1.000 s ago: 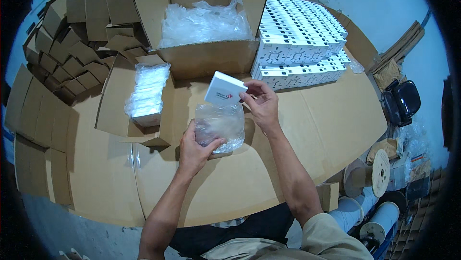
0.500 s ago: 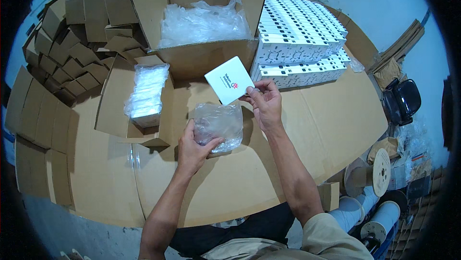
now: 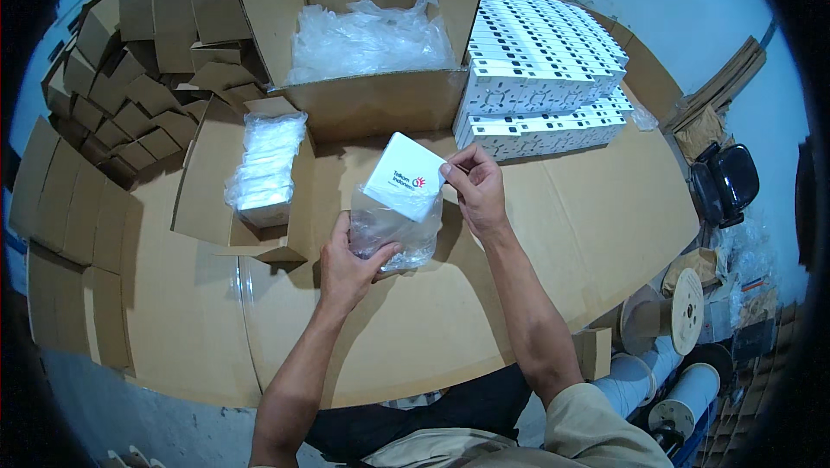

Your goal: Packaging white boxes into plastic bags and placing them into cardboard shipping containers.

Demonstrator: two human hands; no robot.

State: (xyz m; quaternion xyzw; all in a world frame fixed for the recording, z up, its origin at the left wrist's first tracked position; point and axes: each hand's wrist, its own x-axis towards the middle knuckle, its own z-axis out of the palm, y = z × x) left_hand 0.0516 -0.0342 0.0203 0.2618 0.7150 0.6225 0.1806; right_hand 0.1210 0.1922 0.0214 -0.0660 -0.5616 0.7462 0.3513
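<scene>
1. Our right hand (image 3: pixel 474 187) pinches one corner of the small white square box (image 3: pixel 405 176) between thumb and fingertips. The box is tilted and sits at the mouth of the clear plastic bag (image 3: pixel 396 230), above the middle of the cardboard-covered surface (image 3: pixel 536 234). With so little of the box in the grip, we judge it could swivel or slip out before it is well inside the bag.

2. Our left hand (image 3: pixel 350 265) is closed on the lower left side of the bag, fingers curled into the film. The film looks thin and slack, so the mouth could fold shut and a box corner could catch on it or tear it.

3. If the box drops, it would likely land on the surface just in front of the large open carton (image 3: pixel 367 100) of loose plastic bags (image 3: pixel 367 35) at the far edge, and its corners might get dented.

4. The stacked white boxes (image 3: pixel 545 70) stand near our right hand, toward the far right corner. A wide swing of that arm could knock the nearest row askew.

5. The smaller open carton (image 3: pixel 203 200) with bagged boxes (image 3: pixel 264 165) lies to the left of our left hand, near but apart. Its raised flaps could snag the bag as it passes over.
</scene>
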